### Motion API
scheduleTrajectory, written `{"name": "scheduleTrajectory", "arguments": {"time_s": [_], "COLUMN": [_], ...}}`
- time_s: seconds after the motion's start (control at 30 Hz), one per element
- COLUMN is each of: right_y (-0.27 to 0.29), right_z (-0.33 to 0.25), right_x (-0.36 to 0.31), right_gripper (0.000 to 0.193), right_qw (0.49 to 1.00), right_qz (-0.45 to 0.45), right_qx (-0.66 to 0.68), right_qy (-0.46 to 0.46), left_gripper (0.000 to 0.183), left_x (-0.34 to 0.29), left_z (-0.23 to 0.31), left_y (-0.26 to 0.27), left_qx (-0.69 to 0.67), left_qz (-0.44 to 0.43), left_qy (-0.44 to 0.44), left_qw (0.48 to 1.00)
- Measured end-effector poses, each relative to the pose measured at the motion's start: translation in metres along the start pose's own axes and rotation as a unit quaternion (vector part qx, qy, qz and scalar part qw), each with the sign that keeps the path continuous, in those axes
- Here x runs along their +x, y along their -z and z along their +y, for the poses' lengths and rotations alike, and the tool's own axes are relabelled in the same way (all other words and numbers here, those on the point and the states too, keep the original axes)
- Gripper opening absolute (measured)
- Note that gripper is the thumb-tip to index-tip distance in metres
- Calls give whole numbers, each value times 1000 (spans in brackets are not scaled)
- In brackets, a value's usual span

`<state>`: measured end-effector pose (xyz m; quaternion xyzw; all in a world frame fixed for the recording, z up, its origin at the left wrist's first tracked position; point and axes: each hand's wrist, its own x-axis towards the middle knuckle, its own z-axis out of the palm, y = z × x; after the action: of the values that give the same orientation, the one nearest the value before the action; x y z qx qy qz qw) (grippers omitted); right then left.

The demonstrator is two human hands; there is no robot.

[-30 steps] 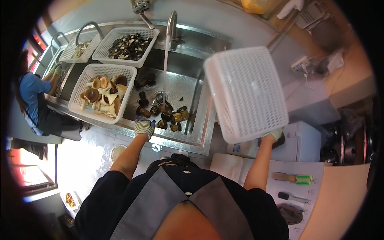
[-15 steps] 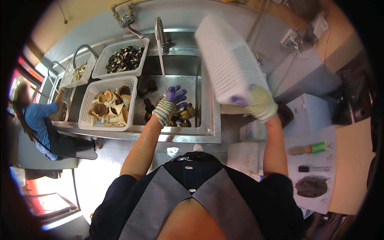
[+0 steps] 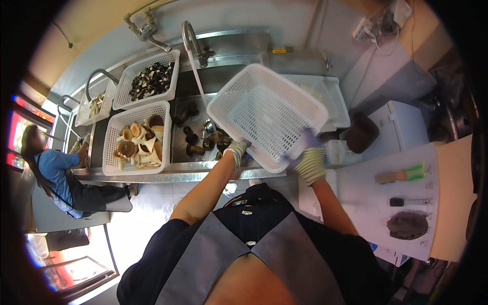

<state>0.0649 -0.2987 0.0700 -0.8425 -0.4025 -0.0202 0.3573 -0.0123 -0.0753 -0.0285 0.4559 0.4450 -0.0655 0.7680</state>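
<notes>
An empty white perforated plastic basket (image 3: 269, 109) is tilted over the right part of the steel sink (image 3: 178, 145). My left hand (image 3: 238, 152), in a striped glove with purple fingers, closes on its near left edge. My right hand (image 3: 310, 160), gloved alike and blurred by motion, grips its near right corner. Dark-capped mushrooms (image 3: 207, 145) lie in the sink left of the basket. Water runs from the tap (image 3: 188, 31) down toward the basket's left edge. The basket hides the right side of the sink.
To the left stand a basket of large pale mushrooms (image 3: 142, 142), a basket of dark cut pieces (image 3: 152, 81) and a smaller basket (image 3: 96, 101). Behind on the right lies a white tray (image 3: 330, 96). A person in a blue shirt (image 3: 56, 170) works at the far left. Brushes (image 3: 401, 175) hang at right.
The basket has come down from the upper right over the sink and turned its inside toward me. My left hand has moved from above the mushrooms to the basket's edge.
</notes>
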Motion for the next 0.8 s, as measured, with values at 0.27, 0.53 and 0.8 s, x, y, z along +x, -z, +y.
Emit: {"name": "scheduleTrajectory", "arguments": {"time_s": [0.27,0.53,0.8], "right_y": [-37,-7,-29], "right_z": [127,219,250], "right_x": [59,245,300], "right_gripper": [51,39,56], "right_qw": [911,917,868], "right_qz": [122,82,34], "right_qx": [181,74,320], "right_qy": [-350,-384,-377], "left_gripper": [37,48,64], "left_x": [2,102,125], "left_z": [47,144,175], "left_y": [-65,-3,2], "left_qx": [-177,-220,-253], "left_qz": [-57,65,52], "left_qy": [2,-88,-53], "left_qw": [983,969,964]}}
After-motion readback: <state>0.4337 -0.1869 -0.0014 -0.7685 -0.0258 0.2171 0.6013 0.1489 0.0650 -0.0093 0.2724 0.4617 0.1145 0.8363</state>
